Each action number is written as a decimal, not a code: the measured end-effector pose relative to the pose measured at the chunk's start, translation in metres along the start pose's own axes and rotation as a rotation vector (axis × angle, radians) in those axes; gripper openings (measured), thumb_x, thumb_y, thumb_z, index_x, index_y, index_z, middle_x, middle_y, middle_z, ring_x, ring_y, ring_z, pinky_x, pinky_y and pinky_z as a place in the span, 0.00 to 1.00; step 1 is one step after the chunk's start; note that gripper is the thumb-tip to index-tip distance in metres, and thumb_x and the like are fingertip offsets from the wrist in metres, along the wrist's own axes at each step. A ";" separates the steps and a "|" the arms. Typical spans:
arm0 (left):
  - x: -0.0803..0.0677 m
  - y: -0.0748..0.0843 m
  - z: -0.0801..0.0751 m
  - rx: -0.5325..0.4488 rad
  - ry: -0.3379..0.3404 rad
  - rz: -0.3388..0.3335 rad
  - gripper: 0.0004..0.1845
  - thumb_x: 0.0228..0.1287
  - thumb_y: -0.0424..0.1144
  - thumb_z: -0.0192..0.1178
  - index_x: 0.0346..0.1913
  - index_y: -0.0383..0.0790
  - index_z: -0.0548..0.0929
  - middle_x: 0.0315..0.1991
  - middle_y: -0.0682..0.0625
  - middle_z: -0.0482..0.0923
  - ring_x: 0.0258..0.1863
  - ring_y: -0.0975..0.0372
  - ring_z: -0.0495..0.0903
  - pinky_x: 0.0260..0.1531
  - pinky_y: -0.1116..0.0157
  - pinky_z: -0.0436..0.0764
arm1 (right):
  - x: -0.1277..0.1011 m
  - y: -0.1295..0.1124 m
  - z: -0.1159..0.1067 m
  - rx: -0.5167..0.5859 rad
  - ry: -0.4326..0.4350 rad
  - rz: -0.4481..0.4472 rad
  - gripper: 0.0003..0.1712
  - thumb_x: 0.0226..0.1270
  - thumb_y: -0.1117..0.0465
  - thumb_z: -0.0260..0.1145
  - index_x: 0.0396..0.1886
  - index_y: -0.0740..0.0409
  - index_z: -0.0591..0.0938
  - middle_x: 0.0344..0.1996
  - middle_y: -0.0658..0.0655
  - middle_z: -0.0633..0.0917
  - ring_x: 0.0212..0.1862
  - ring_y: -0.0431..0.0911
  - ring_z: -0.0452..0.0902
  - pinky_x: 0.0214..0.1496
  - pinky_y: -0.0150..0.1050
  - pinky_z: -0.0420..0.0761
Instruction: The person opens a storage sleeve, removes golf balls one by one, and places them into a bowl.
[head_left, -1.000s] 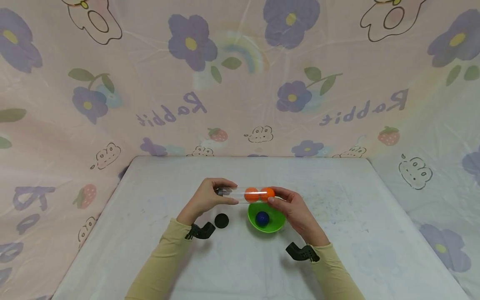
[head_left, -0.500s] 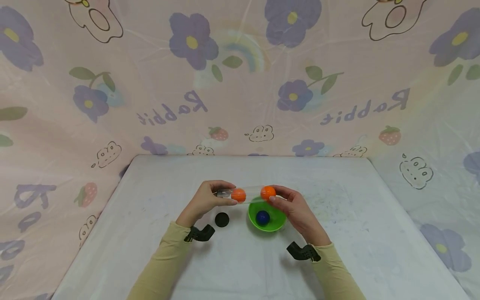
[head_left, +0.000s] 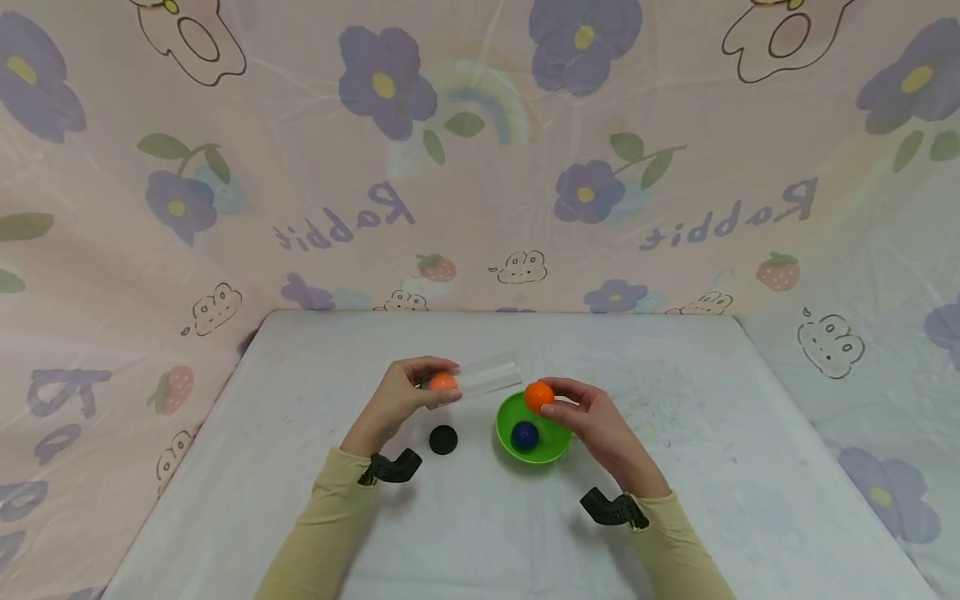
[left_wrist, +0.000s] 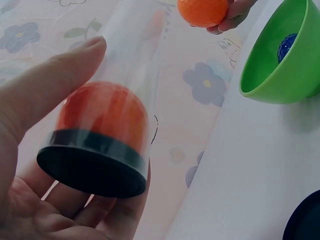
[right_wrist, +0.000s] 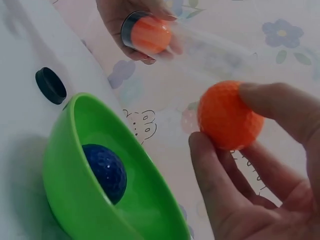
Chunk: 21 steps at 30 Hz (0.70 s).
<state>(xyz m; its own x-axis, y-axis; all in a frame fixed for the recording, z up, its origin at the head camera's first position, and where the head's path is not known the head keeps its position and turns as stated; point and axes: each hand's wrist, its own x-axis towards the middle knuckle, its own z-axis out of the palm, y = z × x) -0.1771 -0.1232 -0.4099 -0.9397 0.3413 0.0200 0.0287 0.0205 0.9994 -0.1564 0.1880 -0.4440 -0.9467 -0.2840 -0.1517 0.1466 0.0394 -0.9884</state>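
My left hand point(head_left: 397, 397) grips a clear plastic tube point(head_left: 489, 374) around its black-capped end. Inside the tube, against that black base, sits one orange golf ball point(left_wrist: 103, 111). The tube's far end tilts up and to the right, with no cap on it. Between thumb and fingertips my right hand point(head_left: 596, 421) pinches another orange golf ball point(right_wrist: 230, 115), outside the tube and above the bowl's far rim. Below it stands a green bowl point(head_left: 504, 446), holding a dark blue golf ball point(right_wrist: 105, 172).
A round black cap point(head_left: 443, 440) lies on the white-covered table point(head_left: 360, 533), left of the bowl. A printed cloth point(head_left: 480, 183) hangs behind the table and along both sides.
One orange ball has come out of the tube in my right hand. The other slid to the capped end. My left hand has drawn the tube leftward and tilted its uncapped end up.
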 end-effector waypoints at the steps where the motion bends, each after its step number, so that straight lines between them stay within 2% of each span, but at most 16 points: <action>1: -0.001 0.002 0.000 0.001 0.000 -0.002 0.25 0.50 0.28 0.72 0.53 0.28 0.80 0.50 0.40 0.80 0.44 0.59 0.77 0.37 0.70 0.77 | 0.000 0.000 0.001 -0.003 -0.006 0.002 0.29 0.60 0.55 0.71 0.60 0.55 0.77 0.57 0.57 0.77 0.54 0.50 0.76 0.59 0.46 0.72; 7: -0.002 0.002 -0.001 0.029 0.001 -0.020 0.24 0.49 0.30 0.74 0.52 0.31 0.82 0.50 0.42 0.80 0.44 0.58 0.76 0.37 0.69 0.77 | -0.001 0.000 0.003 0.000 -0.079 -0.028 0.29 0.59 0.61 0.72 0.60 0.61 0.76 0.56 0.60 0.78 0.54 0.49 0.78 0.58 0.38 0.73; 13: -0.002 0.001 -0.001 0.028 0.000 -0.020 0.24 0.49 0.30 0.74 0.52 0.31 0.82 0.50 0.42 0.80 0.45 0.57 0.76 0.37 0.70 0.77 | -0.002 0.004 0.003 0.003 -0.166 -0.070 0.30 0.58 0.65 0.72 0.60 0.67 0.74 0.53 0.65 0.80 0.51 0.50 0.79 0.54 0.39 0.76; 21: -0.002 0.002 0.000 0.027 -0.001 -0.022 0.24 0.49 0.31 0.74 0.52 0.32 0.82 0.50 0.42 0.80 0.45 0.57 0.76 0.38 0.69 0.77 | -0.001 0.008 0.004 -0.047 -0.207 -0.123 0.27 0.57 0.67 0.72 0.56 0.69 0.75 0.50 0.66 0.81 0.50 0.52 0.80 0.49 0.40 0.79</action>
<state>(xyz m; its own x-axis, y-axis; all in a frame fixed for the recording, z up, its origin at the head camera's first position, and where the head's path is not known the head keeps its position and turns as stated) -0.1751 -0.1243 -0.4083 -0.9399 0.3415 -0.0017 0.0177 0.0537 0.9984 -0.1529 0.1853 -0.4516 -0.8768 -0.4799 -0.0311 0.0158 0.0358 -0.9992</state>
